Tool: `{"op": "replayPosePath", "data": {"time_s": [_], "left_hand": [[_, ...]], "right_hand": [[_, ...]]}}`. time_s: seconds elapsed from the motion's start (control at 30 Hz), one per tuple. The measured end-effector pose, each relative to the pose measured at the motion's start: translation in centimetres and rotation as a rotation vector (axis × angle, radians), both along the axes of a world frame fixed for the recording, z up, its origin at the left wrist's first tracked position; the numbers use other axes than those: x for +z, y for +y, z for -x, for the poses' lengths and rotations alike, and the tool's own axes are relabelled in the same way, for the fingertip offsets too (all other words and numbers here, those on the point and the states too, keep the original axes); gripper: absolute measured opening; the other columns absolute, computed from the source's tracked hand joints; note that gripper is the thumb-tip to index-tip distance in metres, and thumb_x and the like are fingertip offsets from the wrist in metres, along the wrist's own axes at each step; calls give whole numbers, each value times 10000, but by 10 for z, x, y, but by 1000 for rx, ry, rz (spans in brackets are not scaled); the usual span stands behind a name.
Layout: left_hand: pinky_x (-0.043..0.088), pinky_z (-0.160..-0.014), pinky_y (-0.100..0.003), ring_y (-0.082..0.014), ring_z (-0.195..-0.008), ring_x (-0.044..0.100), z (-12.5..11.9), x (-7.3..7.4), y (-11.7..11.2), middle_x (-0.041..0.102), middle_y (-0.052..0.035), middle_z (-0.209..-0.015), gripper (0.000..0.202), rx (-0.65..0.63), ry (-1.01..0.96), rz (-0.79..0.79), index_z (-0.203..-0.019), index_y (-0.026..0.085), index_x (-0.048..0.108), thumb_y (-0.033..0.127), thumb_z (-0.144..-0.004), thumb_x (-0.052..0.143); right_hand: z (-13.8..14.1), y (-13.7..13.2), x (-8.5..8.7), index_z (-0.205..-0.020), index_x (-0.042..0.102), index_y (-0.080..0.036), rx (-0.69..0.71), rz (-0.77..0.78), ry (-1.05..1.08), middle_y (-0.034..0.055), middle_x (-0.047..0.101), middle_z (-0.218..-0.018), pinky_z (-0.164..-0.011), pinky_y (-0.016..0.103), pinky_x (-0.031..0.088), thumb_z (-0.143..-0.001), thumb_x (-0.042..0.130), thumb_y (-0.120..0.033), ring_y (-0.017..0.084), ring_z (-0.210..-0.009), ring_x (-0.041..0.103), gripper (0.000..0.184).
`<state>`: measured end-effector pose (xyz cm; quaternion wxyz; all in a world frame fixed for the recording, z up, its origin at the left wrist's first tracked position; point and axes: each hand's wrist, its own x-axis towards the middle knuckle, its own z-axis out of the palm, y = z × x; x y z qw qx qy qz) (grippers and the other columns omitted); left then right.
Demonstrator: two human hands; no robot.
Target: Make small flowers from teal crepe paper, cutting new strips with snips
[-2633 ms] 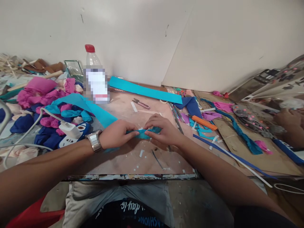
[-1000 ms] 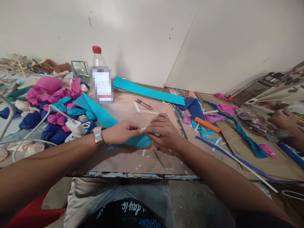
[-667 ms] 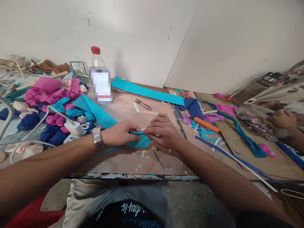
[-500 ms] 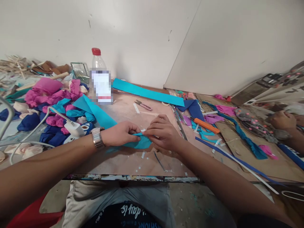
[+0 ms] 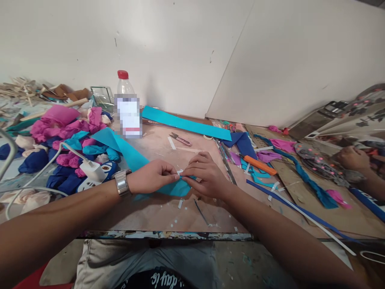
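Note:
A long turquoise strip of cloth or crepe paper (image 5: 135, 157) runs from the left-hand pile to my fingers. My left hand (image 5: 155, 175), with a metal watch at the wrist, pinches its edge between thumb and fingers. Close beside it, my right hand (image 5: 204, 176) is closed on the same strip, fingertips almost meeting the left ones. A small white bit shows at the pinch; its kind is unclear. Part of the strip hangs below both hands onto the table. Beyond them lie pink thread snips (image 5: 181, 139).
Pink, blue and cream fabric bundles (image 5: 64, 124) and a white charger (image 5: 94, 170) lie left. A bottle (image 5: 124, 82) stands behind a blurred phone (image 5: 129, 116). Another turquoise strip (image 5: 186, 123) lies behind. Rightward are an orange cutter (image 5: 259, 165) and another person's hand (image 5: 352, 158).
The whole view has shifted slightly, so the table sits a little lower. Both hands still hold the strip, with the left fingertips a little more upright at the pinch.

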<state>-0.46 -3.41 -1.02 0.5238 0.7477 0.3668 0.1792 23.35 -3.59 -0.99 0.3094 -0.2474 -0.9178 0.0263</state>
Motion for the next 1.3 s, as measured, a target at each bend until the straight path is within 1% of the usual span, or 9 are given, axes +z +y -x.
{"op": "replayPosePath", "data": {"time_s": [0.17,0.33,0.5,0.63,0.8,0.93,1.03,1.17,1.3], "left_hand": [[311,-560,-242,-107,-616,393,0,0,-2,525,22,-652,370,2,9,-47,-835,143,688,486,-931,586],[305,-552,-240,-102,-607,391,-1,3,-5,511,28,-640,358,22,24,-111,-784,143,663,458,-932,577],[292,-546,-244,-105,-615,395,-3,4,-6,518,22,-643,398,46,32,-100,-784,138,672,492,-937,571],[290,-545,-238,-95,-603,379,-3,4,-6,507,30,-636,366,46,20,-85,-781,133,668,457,-931,590],[294,-547,-239,-96,-606,391,-3,3,-7,522,29,-644,358,30,16,-108,-797,136,679,450,-942,583],[326,-567,-242,-104,-628,454,-2,3,-8,613,11,-685,362,40,47,-181,-834,140,723,445,-956,570],[354,-598,-243,-108,-643,514,-3,7,-10,679,3,-715,324,55,74,-254,-841,146,741,401,-959,579],[346,-623,-254,-116,-659,587,-3,11,-15,735,-3,-757,284,73,130,-417,-838,168,752,354,-968,580],[327,-629,-268,-134,-670,620,-4,12,-19,759,-17,-790,293,68,222,-569,-877,183,755,360,-995,554]], "right_hand": [[0,0,0,-930,750,-246,4,12,-12,33,755,-827,-903,439,397,-953,685,-319,210,-858,639,101],[1,-1,0,-917,736,-244,11,26,2,33,758,-834,-916,442,406,-952,681,-308,220,-889,631,92],[3,-2,3,-910,735,-243,10,20,3,29,769,-829,-915,434,411,-965,671,-284,223,-905,625,94],[2,-2,5,-948,737,-241,40,17,-1,25,774,-838,-908,427,411,-952,693,-279,224,-917,618,59],[2,-1,4,-915,738,-241,39,17,8,31,779,-871,-912,433,418,-956,685,-280,232,-942,610,77],[2,-1,2,-905,738,-231,19,33,20,34,776,-854,-903,430,423,-954,686,-275,237,-952,608,84],[2,-1,1,-910,739,-227,11,44,24,36,775,-852,-910,430,427,-953,689,-278,238,-961,605,83],[3,-1,1,-916,733,-224,35,93,42,46,764,-847,-887,408,458,-951,691,-278,235,-944,596,77],[3,-1,0,-913,711,-217,58,151,61,48,740,-836,-876,392,471,-947,684,-251,232,-929,578,56]]}}
